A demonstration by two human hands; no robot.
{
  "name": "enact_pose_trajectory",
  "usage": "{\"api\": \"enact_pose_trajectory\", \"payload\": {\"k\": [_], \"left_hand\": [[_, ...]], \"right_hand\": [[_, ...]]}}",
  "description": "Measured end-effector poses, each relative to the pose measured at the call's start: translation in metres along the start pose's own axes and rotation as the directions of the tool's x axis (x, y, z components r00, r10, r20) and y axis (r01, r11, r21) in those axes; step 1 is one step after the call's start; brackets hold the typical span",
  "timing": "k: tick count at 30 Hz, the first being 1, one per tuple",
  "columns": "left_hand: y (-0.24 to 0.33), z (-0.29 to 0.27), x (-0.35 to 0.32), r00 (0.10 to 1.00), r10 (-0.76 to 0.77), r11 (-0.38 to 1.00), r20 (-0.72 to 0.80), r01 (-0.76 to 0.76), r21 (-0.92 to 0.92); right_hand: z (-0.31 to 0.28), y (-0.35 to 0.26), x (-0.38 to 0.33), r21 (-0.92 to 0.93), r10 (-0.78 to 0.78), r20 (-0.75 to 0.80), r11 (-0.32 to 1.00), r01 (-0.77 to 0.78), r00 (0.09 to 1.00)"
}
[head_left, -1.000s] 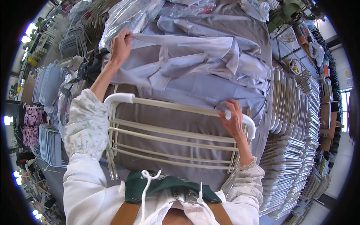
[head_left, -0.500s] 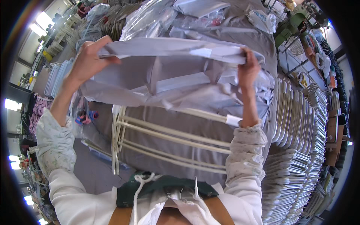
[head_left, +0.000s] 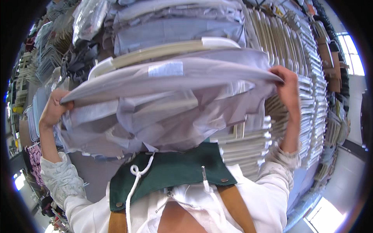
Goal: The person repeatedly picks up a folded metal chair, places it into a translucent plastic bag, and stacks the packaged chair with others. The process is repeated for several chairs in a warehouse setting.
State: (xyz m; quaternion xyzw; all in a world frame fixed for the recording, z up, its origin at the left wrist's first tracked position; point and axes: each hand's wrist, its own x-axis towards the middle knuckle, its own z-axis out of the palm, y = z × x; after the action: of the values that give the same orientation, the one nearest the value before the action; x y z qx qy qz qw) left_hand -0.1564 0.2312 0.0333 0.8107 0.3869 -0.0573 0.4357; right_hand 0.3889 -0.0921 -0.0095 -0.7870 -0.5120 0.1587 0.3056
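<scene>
Stretched between my two hands is a large grey fabric cover [head_left: 175,85], with its open edge pulled into a long arc and loose folds hanging toward my body. A pale label [head_left: 165,68] shows near that edge. My left hand [head_left: 54,108] pinches the cover's left corner, and my right hand [head_left: 288,87] grips the right corner. Just beyond the edge, a cream tubular metal frame [head_left: 155,50] with white rounded corners shows its far bar. The cover hides most of the frame, so whether the frame lies inside it I cannot tell.
Folded grey fabric [head_left: 175,33] lies at the back, with a clear plastic bag [head_left: 88,21] to its left. Rows of cream metal frames [head_left: 278,39] and stacked frames [head_left: 309,101] stand close on the right. Light blue frames [head_left: 34,116] lean at the left.
Both hands have spread wider and come lower, bringing the cover nearer my body. The frame, earlier below the cover, now shows its bar beyond the cover's edge. My view has shifted.
</scene>
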Motion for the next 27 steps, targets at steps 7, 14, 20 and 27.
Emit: {"api": "enact_pose_trajectory", "payload": {"k": [7, 14, 20, 27], "left_hand": [[-0.125, 0.148, -0.013, 0.820, -0.284, 0.925, 0.497, 0.371, -0.084], [-0.187, 0.253, -0.019, 0.988, -0.001, 1.000, 0.152, -0.001, 0.013], [-0.199, 0.269, -0.015, 0.882, -0.211, 0.943, -0.421, 0.070, -0.326], [-0.222, 0.270, 0.027, 0.951, -0.277, 0.715, -0.141, 0.106, -0.691]], "right_hand": [[0.095, 0.048, -0.141, 0.009, 0.361, 0.392, 0.918, -0.396, 0.846], [0.208, 0.087, -0.154, -0.467, 0.240, -0.013, 0.857, -0.218, 0.971], [0.230, 0.088, -0.104, -0.663, -0.053, -0.252, 0.737, -0.133, 0.966], [0.321, 0.029, -0.071, 0.324, -0.443, 0.203, 0.872, 0.367, 0.873]]}}
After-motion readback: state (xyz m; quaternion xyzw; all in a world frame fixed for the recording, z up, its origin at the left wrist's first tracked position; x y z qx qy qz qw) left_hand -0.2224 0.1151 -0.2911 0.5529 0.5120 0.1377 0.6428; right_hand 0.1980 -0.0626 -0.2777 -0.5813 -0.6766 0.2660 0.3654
